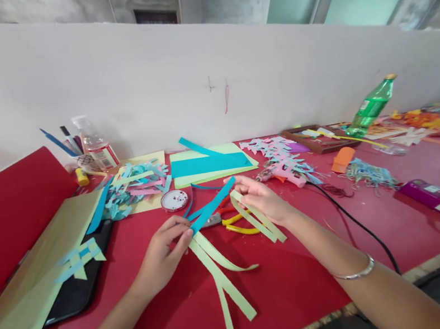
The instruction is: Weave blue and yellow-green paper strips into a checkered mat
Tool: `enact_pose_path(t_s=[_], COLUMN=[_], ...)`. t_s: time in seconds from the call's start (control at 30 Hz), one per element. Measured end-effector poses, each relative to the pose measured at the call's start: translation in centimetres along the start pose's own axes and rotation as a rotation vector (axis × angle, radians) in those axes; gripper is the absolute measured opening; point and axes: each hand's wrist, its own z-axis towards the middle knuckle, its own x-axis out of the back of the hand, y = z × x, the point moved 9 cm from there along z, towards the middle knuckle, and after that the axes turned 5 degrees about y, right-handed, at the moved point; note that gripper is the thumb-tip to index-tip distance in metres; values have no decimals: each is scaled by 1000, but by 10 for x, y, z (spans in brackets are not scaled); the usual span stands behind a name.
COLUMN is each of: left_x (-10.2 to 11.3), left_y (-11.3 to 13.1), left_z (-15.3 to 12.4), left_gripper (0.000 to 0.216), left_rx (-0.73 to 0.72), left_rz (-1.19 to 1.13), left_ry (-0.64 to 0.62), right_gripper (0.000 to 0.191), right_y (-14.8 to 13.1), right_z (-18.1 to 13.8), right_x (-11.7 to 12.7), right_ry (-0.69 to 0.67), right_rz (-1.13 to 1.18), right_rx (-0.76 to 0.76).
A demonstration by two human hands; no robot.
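Above the red table, my left hand (160, 254) pinches blue paper strips (212, 205) between thumb and fingers. Pale green paper strips (217, 270) hang down from the same spot, their ends spread apart. My right hand (264, 202) is closed on a folded pale green strip (257, 222), whose two ends dangle toward the table. The far tip of a blue strip reaches the right fingertips; I cannot tell whether they grip it. Behind and below the strips lie yellow-handled pliers (242, 229), partly hidden.
Left stand a red board (12, 218), a woven paper piece (81, 260) and a pile of paper scraps (139, 187). Blue and green sheets (211, 163) lie at the back. A pink glue gun (285, 173) with a black cord, a green bottle (371, 106) and a purple power strip (439, 199) are right.
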Motion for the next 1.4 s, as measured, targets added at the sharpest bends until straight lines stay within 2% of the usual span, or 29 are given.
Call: enact_pose_path(t_s=[0.17, 0.23, 0.43, 0.53, 0.6, 0.7, 0.8, 0.9, 1.0, 1.13, 1.4], left_x=[-1, -1, -6, -6, -4, 1, 4, 2, 3, 3, -1], left_y=[2, 3, 8, 11, 13, 18, 20, 17, 13, 13, 21], left_z=[0, 0, -2, -4, -5, -5, -6, -5, -4, -4, -4], left_gripper=[30, 29, 28, 27, 28, 28, 29, 29, 28, 28, 28], left_rx=[-10, -10, -27, -43, -42, -31, -12, 6, 20, 6, -37], left_rz=[18, 27, 60, 72, 69, 45, 8, -31, -40, -36, 2], left_ry=[-9, -10, -22, -7, 11, 60, 93, 82, 92, 84, 39], right_gripper=[13, 10, 35, 41, 41, 37, 30, 29, 26, 17, 30], right_y=[-5, -2, -1, -6, -5, 1, 7, 7, 7, 14, 22], right_z=[-5, -8, -24, -29, -29, -26, -25, -26, -26, -21, -9], right_x=[-11, -20, -60, -72, -75, -71, -70, -74, -75, -64, -40], right_ry=[-87, -127, -304, -347, -346, -255, -219, -243, -257, -171, -26], right_rz=[-98, -128, -357, -425, -443, -465, -472, -411, -304, -133, 342], right_rx=[50, 49, 121, 196, 211, 206, 203, 215, 156, 24, -98])
